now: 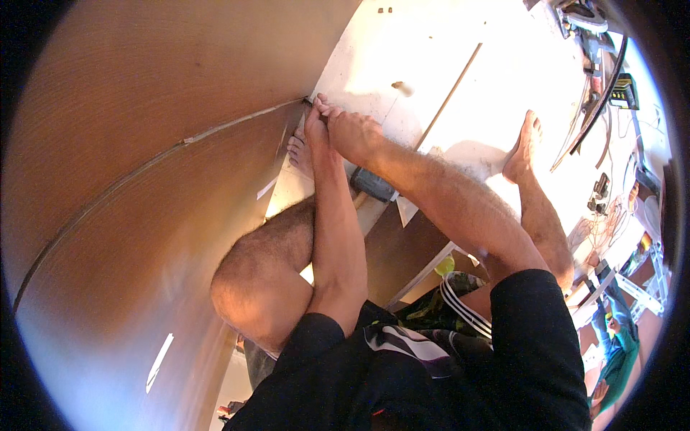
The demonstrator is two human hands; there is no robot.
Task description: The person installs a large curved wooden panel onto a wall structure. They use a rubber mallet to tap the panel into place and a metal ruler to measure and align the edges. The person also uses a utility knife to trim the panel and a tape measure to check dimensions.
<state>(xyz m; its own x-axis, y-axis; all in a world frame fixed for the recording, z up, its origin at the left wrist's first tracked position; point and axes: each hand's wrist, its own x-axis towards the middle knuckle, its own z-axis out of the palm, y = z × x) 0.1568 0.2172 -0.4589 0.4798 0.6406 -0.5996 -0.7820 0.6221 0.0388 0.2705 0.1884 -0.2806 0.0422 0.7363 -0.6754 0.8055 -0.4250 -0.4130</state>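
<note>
Left of both grips, brown panel (172,215) with seam strip (185,140) slanting lengthwise up rightward to just beside the fingertips; next, left grip (316,131), nearer; then right grip (352,134), fingers curled, touching left. Cannot tell what, if anything, between fingers.
</note>
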